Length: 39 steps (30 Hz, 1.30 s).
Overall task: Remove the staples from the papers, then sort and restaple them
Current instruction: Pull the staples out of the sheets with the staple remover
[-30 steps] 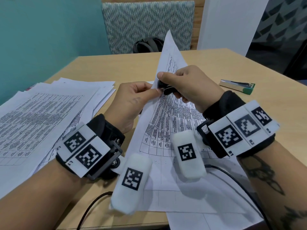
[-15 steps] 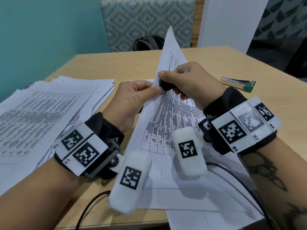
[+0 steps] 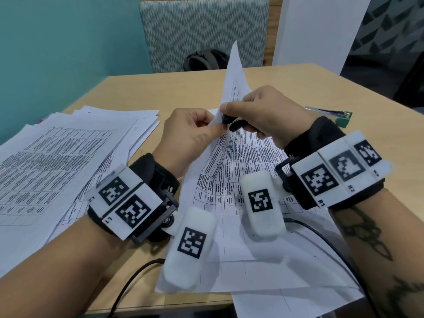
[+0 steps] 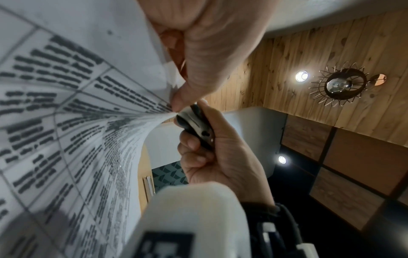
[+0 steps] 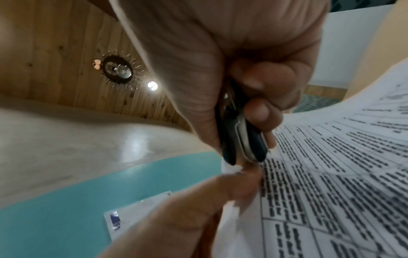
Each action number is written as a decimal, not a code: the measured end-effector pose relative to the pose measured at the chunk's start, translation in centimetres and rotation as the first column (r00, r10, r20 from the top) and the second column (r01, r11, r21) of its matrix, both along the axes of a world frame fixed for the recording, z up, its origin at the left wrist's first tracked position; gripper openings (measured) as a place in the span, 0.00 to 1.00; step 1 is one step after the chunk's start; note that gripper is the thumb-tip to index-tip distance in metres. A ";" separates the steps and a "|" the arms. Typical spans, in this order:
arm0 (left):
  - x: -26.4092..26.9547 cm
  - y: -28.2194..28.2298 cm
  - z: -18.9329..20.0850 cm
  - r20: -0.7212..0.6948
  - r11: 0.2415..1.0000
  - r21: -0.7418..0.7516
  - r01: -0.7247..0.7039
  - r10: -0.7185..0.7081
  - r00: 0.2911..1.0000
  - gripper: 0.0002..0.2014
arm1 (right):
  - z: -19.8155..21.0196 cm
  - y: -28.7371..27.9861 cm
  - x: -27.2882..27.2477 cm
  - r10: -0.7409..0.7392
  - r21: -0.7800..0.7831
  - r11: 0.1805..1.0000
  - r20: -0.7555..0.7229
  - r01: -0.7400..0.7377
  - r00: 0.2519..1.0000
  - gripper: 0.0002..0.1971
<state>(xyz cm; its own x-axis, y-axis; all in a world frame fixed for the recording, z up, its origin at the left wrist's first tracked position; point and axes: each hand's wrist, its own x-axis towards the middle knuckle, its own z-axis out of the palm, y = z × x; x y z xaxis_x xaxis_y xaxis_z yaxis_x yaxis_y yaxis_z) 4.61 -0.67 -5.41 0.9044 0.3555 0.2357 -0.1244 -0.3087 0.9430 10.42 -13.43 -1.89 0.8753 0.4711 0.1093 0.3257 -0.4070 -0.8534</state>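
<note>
A stapled set of printed papers (image 3: 231, 171) lies before me, its left corner lifted and its top sheet curling upward. My left hand (image 3: 195, 131) pinches that corner (image 4: 170, 108) between thumb and fingers. My right hand (image 3: 263, 111) grips a black staple remover (image 3: 231, 123), whose tip meets the pinched corner (image 5: 234, 167). The remover (image 4: 194, 122) shows a metal band between dark jaws; in the right wrist view the remover (image 5: 240, 139) points down at the paper. The staple itself is hidden. A green and silver stapler (image 3: 332, 114) lies on the table to the right.
A spread pile of printed sheets (image 3: 57, 161) covers the wooden table's (image 3: 160, 88) left side. A black cable (image 3: 321, 237) runs over the papers near my right wrist. A patterned chair (image 3: 202, 31) with a dark bag (image 3: 206, 59) stands behind the table.
Both hands have stayed at the paper corner. The remover has shifted slightly against the corner and the top sheet stands a little higher.
</note>
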 end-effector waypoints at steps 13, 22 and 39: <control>-0.2 3.9 2.1 -0.109 0.998 0.003 -0.056 0.056 0.992 0.10 | 0.6 -2.7 1.2 -0.089 -0.174 0.981 0.009 0.089 0.996 0.20; -5.4 15.0 12.2 -0.490 0.938 0.019 -0.347 0.311 0.814 0.14 | 0.8 -3.5 2.4 -0.149 -0.162 0.976 0.005 0.148 0.989 0.21; -9.7 21.4 8.9 -0.566 0.613 0.785 0.089 0.651 0.506 0.27 | 0.1 -3.2 2.6 -0.040 -0.262 0.964 -0.010 0.036 0.999 0.21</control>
<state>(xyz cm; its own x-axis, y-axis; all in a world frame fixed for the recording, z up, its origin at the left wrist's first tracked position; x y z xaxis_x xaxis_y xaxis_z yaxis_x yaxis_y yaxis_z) -5.06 20.72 3.53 0.6913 0.7016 -0.1729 0.7188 -0.6921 0.0655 13.00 -16.66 -1.78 0.8935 0.4482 -0.0269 0.2938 -0.6289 -0.7198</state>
